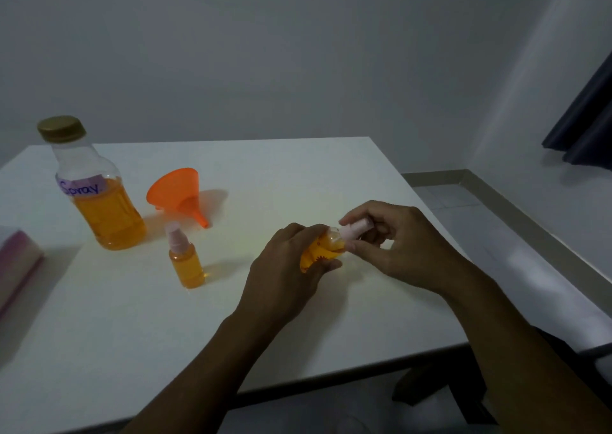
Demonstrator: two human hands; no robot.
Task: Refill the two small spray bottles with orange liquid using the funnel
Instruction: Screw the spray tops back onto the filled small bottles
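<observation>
White table (298,168) — left hand (284,274) grips spray bottle (323,251); right hand (404,245) pinches its pump cap (356,227).

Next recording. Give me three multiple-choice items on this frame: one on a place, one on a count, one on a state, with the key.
1. Where is the orange funnel?
A. In a spray bottle's neck
B. On its side on the table, beside the big bottle
C. On the floor

2. How many small spray bottles show?
A. One
B. Two
C. Three

3. The big bottle's gold cap is:
A. On the bottle
B. Lying on the table
C. Missing

Key:
1 B: it lies tipped over on the tabletop, spout toward the person.
2 B: the standing spray bottle is near the funnel, and the held spray bottle is gripped by the left hand while the right hand pinches its pump top.
3 A: the cap sits on the neck.
</observation>
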